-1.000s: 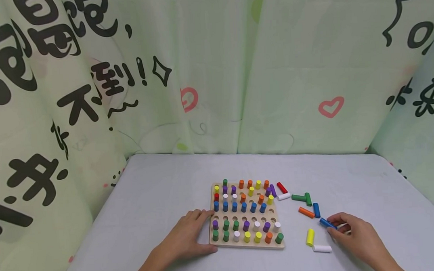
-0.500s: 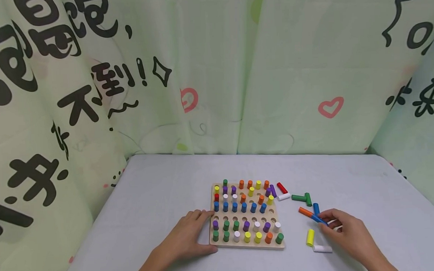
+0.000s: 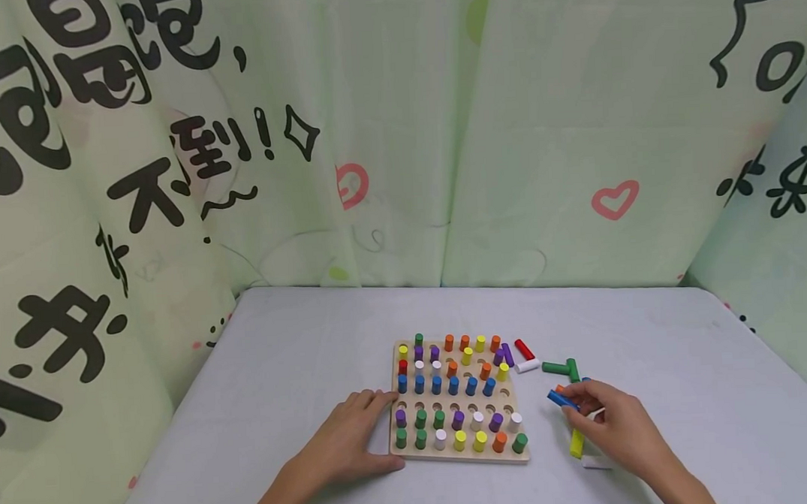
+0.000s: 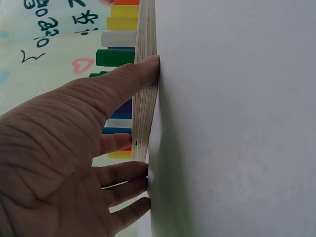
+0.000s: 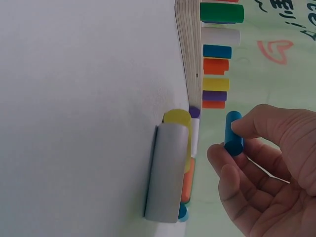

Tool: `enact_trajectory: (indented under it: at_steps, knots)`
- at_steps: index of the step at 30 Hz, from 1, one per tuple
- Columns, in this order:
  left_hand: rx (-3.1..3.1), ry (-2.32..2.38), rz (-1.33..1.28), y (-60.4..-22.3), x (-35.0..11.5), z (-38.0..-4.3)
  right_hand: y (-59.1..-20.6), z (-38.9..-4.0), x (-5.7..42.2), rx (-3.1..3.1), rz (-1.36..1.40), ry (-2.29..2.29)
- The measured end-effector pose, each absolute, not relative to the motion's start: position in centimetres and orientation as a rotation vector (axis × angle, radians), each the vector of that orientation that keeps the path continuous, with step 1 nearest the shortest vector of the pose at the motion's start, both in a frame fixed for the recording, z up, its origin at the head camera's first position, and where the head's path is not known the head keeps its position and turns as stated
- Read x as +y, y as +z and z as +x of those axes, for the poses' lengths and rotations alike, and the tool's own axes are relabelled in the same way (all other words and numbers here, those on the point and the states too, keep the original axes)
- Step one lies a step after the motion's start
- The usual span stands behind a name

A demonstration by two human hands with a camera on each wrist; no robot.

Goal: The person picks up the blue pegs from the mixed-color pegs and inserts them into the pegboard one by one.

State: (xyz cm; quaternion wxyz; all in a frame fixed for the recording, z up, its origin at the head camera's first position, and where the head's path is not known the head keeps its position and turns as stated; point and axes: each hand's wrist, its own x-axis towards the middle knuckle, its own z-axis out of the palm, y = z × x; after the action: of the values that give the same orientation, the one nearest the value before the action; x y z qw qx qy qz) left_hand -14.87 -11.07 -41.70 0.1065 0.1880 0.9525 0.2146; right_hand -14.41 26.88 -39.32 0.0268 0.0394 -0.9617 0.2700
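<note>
A wooden pegboard point(image 3: 463, 458) stands on the white table, with rows of coloured pegs upright in its holes. My left hand point(image 3: 340, 443) rests at the board's left front corner. In the left wrist view its thumb point(image 4: 140, 71) lies against the layered wooden edge, the other fingers extended along and beyond it. To the right of the board, my right hand point(image 3: 621, 427) pinches a blue peg point(image 5: 234, 133) between thumb and fingers, raised above the table. That hand partly covers a yellow peg point(image 3: 577, 444) and a white peg point(image 3: 597, 462) lying on the table.
More loose pegs lie right of the board: a red peg point(image 3: 524, 349), a white peg point(image 3: 527, 366), a purple peg point(image 3: 508, 355) and green pegs point(image 3: 555, 368). A row of blue pegs point(image 3: 453, 386) crosses the board's middle. A printed curtain point(image 3: 520, 141) encloses the table.
My right hand has carried the blue peg leftward and up toward the board, passing over the orange peg and now partly hiding the loose pegs. My left hand has stayed at the board's corner.
</note>
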Motion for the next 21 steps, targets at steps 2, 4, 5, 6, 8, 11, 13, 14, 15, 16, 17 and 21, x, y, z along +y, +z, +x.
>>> enact_trajectory:
  at_steps: [2,4,5,6,8,11,13,14,15,16,17,21]
  knots:
    - [2.805,0.63,0.551,-41.7,-11.1,-14.9,-39.3,-14.6,26.4,-2.978,0.122,0.855]
    - [2.802,0.629,0.548,-41.7,-11.1,-14.9,-39.2,-14.8,25.9,-2.988,0.118,0.872]
    - [2.802,0.626,0.548,-41.7,-11.1,-15.0,-39.2,-14.9,25.7,-2.991,0.119,0.878]
    - [2.801,0.624,0.549,-41.8,-11.1,-15.0,-39.2,-15.0,25.5,-2.992,0.123,0.882]
    - [2.8,0.624,0.552,-41.8,-11.1,-15.0,-39.2,-15.2,25.1,-2.993,0.133,0.898]
    - [2.805,0.62,0.56,-41.7,-11.1,-15.0,-39.3,-15.4,24.6,-2.983,0.171,0.929]
    - [2.807,0.619,0.565,-41.7,-11.1,-15.0,-39.4,-15.6,24.2,-2.975,0.197,0.948]
    - [2.809,0.616,0.567,-41.7,-11.1,-15.0,-39.4,-15.6,24.0,-2.969,0.213,0.955]
    - [2.81,0.615,0.569,-41.7,-11.2,-15.0,-39.4,-15.7,23.9,-2.962,0.227,0.958]
    - [2.811,0.615,0.57,-41.7,-11.2,-15.0,-39.4,-15.8,23.7,-2.958,0.235,0.962]
    - [2.81,0.615,0.57,-41.7,-11.2,-15.0,-39.4,-15.8,23.5,-2.954,0.243,0.964]
    - [2.807,0.619,0.571,-41.8,-11.2,-14.9,-39.5,-16.1,22.8,-2.95,0.257,0.972]
